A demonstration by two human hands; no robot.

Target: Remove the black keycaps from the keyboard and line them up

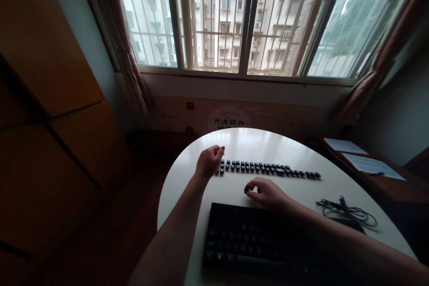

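A black keyboard (254,241) lies on the white round table (268,147) near its front edge. Beyond it, several black keycaps (268,169) sit in two rows across the table. My left hand (209,161) hovers at the left end of the rows, its fingers pinched together; what they hold, if anything, I cannot make out. My right hand (266,192) rests on the table just behind the keyboard and pinches a single black keycap (247,190) between thumb and fingers.
A coiled black cable (346,211) lies on the table at the right. Papers (372,164) rest on a dark side surface further right. A window with bars (248,18) fills the back wall. Wooden cabinets (50,111) stand at the left.
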